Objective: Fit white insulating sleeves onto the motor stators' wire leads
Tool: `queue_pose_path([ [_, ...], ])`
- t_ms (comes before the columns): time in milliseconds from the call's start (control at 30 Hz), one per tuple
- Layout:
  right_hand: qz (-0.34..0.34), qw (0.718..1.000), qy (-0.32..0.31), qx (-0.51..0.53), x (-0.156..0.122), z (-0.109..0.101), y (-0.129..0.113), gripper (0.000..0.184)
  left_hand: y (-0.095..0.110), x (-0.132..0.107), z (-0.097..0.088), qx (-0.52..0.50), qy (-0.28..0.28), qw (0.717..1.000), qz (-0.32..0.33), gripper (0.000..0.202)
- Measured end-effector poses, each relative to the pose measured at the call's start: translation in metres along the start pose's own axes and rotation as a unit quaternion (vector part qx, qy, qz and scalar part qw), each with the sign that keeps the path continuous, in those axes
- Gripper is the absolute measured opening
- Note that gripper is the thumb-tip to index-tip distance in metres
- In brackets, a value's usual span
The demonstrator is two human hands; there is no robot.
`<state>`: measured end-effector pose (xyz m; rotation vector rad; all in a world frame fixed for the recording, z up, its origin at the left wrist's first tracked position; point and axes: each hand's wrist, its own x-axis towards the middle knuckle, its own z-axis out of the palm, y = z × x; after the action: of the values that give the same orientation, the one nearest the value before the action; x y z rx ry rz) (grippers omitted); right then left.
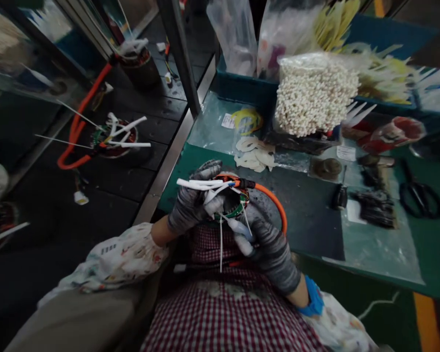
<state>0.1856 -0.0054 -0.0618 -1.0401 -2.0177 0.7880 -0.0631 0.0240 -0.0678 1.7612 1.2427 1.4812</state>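
Observation:
Both my hands wear grey knit gloves and hold a round wound coil with white sleeved leads and an orange cable looping off to the right. My left hand is wrapped round the coil's left side, its fingers over the white leads. My right hand is closed at the coil's lower right, pinching a thin white tie that hangs down over my checked apron. The coil sits just above my lap at the near edge of the green table.
A similar coil with an orange cable lies on the dark conveyor at left. A clear bag of small white parts leans on a blue bin. Black scissors, dark parts and white paper rings lie on the table.

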Motion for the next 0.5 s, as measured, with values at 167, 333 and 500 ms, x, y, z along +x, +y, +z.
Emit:
queue_pose_path([
  [167,-0.020,1.000,-0.005,0.006,0.000,-0.017,-0.009,0.031,-0.006,-0.016,0.006,0.021,0.024,0.993,0.109,0.058],
  [333,-0.021,1.000,-0.021,0.008,0.008,-0.023,-0.019,0.027,-0.001,-0.029,0.007,0.117,0.016,0.985,0.129,0.058],
  [500,-0.057,0.991,-0.002,-0.120,0.015,-0.025,-0.025,0.024,0.003,-0.039,0.002,0.122,-0.037,0.991,0.041,0.064],
])
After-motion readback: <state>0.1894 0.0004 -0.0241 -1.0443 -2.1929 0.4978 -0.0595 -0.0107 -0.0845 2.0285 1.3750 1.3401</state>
